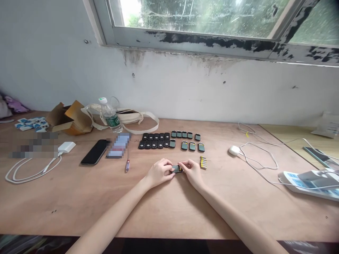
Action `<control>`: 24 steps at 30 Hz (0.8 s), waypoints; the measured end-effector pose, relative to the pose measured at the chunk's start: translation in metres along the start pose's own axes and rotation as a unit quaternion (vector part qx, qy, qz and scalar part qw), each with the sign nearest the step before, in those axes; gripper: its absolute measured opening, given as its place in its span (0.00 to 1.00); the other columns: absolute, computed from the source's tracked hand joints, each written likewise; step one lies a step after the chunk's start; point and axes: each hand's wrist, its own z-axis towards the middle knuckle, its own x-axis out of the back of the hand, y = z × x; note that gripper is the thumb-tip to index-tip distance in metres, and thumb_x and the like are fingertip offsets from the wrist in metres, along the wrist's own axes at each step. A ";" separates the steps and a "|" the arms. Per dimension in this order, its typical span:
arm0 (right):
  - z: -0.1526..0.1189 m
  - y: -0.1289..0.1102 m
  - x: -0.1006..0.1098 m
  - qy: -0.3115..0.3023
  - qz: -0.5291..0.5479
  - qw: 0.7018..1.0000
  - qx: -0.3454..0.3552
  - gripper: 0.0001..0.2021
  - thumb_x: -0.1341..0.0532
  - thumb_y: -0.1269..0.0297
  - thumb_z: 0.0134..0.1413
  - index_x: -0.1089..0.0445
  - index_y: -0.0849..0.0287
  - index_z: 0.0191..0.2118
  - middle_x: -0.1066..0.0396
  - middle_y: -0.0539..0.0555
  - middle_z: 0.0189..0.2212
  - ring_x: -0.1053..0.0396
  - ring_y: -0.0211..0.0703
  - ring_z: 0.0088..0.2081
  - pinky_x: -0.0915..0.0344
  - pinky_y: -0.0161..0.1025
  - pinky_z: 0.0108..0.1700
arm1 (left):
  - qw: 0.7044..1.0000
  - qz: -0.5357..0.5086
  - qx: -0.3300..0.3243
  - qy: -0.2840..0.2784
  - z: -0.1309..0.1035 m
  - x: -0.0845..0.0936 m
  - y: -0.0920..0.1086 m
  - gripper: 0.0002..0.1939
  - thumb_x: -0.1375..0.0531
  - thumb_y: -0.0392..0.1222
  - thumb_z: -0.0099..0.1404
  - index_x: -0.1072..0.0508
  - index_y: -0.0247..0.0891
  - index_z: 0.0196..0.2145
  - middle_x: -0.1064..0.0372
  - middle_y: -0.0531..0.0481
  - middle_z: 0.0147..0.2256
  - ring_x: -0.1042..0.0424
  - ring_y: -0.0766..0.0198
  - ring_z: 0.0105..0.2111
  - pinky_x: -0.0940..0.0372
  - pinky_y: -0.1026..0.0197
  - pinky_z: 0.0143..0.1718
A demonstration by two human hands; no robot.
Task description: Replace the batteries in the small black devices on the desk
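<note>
Our left hand (160, 172) is curling its fingers and thumb in close, gripping the left end of a small grey-faced device (176, 169). Our right hand (192, 173) is resting bent fingertips at the device's right end, where yellow is showing — how far they are parted, and whether they are gripping the device or a loose part, we cannot tell. The device is sitting mid-table (159, 215), between both hands. To work that end well, we should probably be bracing the body with the left fingers and using light, level fingertip pressure on the right. Just to the right, batteries (203, 162) are lying in a column; farther off, other grey-faced units (184, 145) and black pieces (154, 144) are forming rows — a screwdriver (127, 165) is lying left.
</note>
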 end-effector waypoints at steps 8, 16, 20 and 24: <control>0.001 0.006 0.000 -0.017 -0.024 0.999 0.016 0.18 0.37 0.48 0.47 0.29 0.60 0.26 0.28 0.54 0.26 0.32 0.42 0.28 0.37 0.38 0.31 | 1.000 0.003 0.002 0.004 -0.001 -0.003 -0.002 0.04 0.40 0.40 0.60 0.27 0.39 0.29 0.31 0.48 0.36 0.32 0.62 0.36 0.35 0.61 0.38; 0.002 0.011 0.002 -0.007 -0.099 0.992 0.072 0.19 0.43 0.48 0.54 0.33 0.58 0.22 0.38 0.51 0.26 0.39 0.38 0.26 0.39 0.36 0.30 | 1.000 0.008 0.005 0.008 -0.001 -0.005 -0.004 0.05 0.40 0.42 0.60 0.27 0.39 0.29 0.30 0.48 0.37 0.32 0.62 0.36 0.35 0.60 0.39; 0.003 0.012 0.006 -0.043 -0.131 0.988 0.075 0.18 0.43 0.49 0.54 0.29 0.59 0.26 0.37 0.52 0.27 0.39 0.39 0.26 0.39 0.37 0.30 | 1.000 0.011 0.013 0.001 -0.001 -0.003 -0.001 0.06 0.40 0.42 0.60 0.27 0.39 0.29 0.30 0.48 0.36 0.32 0.61 0.36 0.34 0.60 0.39; 0.005 0.010 0.009 -0.061 -0.144 0.985 0.066 0.16 0.41 0.52 0.53 0.28 0.59 0.26 0.36 0.52 0.27 0.39 0.39 0.26 0.39 0.37 0.30 | 1.000 0.016 0.011 0.000 -0.001 -0.002 -0.001 0.06 0.40 0.43 0.60 0.26 0.39 0.30 0.30 0.47 0.36 0.32 0.61 0.36 0.34 0.60 0.38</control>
